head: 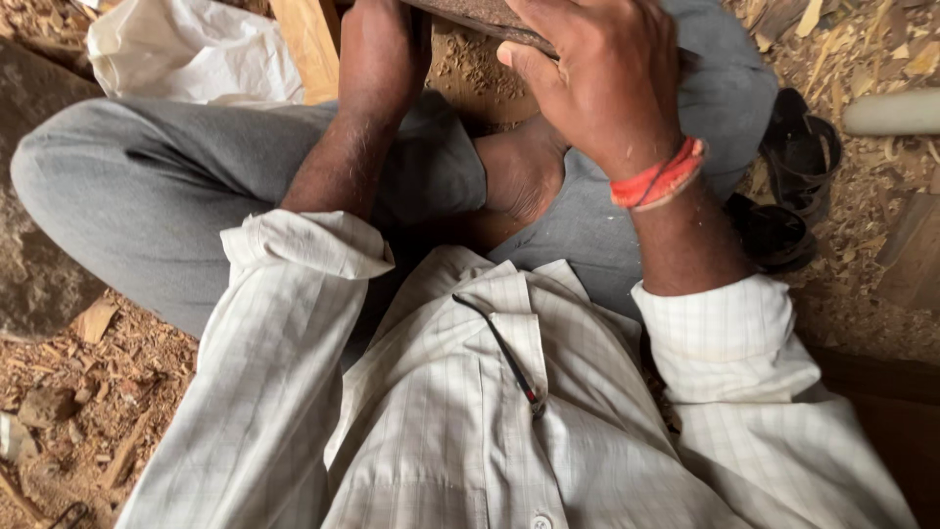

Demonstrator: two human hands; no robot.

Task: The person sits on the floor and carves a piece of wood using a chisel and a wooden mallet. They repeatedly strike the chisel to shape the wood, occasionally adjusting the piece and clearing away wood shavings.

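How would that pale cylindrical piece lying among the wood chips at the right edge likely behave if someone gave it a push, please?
The pale cylinder looks smooth and rounded, so it would probably roll rather than slide. The loose wood shavings around it would likely stop it soon. It appears solid and stiff, perhaps carved wood, so it should not bend; its weight cannot be told.

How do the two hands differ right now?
The right hand is in full view, fingers curled over a dark flat tool; the left hand runs off the top edge, only its forearm showing. The right wrist wears a red band; the left wrist is bare. Both sleeves are rolled up.
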